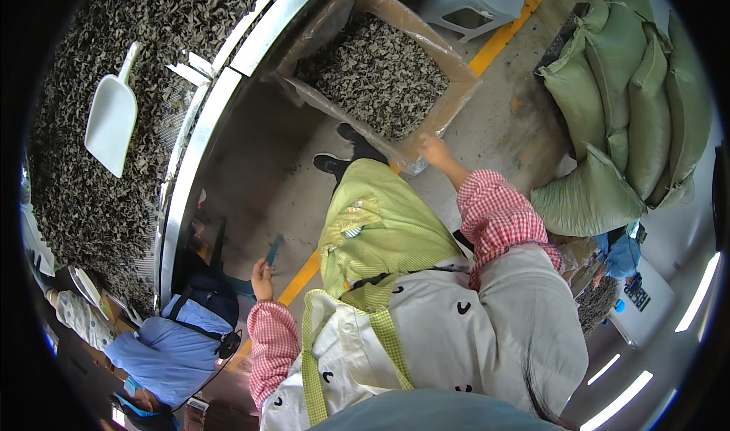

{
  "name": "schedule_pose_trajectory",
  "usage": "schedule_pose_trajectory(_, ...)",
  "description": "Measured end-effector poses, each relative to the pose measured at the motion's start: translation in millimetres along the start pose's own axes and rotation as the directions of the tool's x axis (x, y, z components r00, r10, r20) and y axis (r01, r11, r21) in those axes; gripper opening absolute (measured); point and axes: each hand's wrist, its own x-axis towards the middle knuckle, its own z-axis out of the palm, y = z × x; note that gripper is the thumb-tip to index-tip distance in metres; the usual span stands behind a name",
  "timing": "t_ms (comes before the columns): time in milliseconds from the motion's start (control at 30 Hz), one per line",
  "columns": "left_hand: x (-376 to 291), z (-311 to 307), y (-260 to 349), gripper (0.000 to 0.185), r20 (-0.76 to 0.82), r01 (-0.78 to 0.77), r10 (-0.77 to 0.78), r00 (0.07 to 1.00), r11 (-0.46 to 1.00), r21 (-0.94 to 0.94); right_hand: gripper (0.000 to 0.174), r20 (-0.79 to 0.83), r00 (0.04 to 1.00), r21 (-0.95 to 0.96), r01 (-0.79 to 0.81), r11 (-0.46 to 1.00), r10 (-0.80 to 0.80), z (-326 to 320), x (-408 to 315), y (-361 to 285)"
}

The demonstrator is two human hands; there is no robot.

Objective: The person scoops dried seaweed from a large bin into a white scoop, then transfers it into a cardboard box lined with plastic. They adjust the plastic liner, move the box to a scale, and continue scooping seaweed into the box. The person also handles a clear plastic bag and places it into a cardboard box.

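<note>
My right hand (434, 150) grips the near corner of an open cardboard box (465, 97) with a clear plastic liner. Dark dried pieces, which look like dried fungus or leaves (382, 72), fill much of the box, which rests on the floor. Off to the left, my left hand (263, 277) is raised beside a thin blue-green strip-like object (274, 249); its fingers are curled at the lower end, and it seems to hold it. Both forearms wear red-and-white checked sleeves.
A metal-edged table (197, 140) spread with the same dried pieces curves along the left, with a white scoop (112, 120) on it. A person in blue (165, 351) works at its lower end. Green sacks (610, 100) are piled right. A plastic stool (476, 3) stands behind the box.
</note>
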Motion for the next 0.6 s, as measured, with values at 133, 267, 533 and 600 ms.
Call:
schedule_pose_trajectory(133,-19.3,28.6,-26.4,0.027,0.019,0.233,-0.232,0.973,0.97,-0.065,0.047,0.019,0.983,-0.059,0.186,0.981,-0.185,10.5,54.2,-22.3)
schedule_pose_trajectory(267,1.2,94.5,-9.4,0.028,0.039,0.163,-0.159,0.986,0.981,-0.106,0.057,0.016,0.999,-0.222,0.046,0.974,-0.043,-1.4,123.8,-38.4)
schedule_pose_trajectory(533,222.7,243.9,206.0,0.052,-0.147,-0.195,0.147,0.978,0.893,-0.404,0.054,0.205,0.965,-0.45,0.243,0.859,-0.165,73.6,132.3,-87.0)
schedule_pose_trajectory(600,261.2,262.6,260.0,0.053,-0.249,-0.078,-0.018,0.968,0.924,-0.373,0.057,0.276,0.929,-0.522,0.359,0.773,-0.245,67.7,111.1,-58.5)
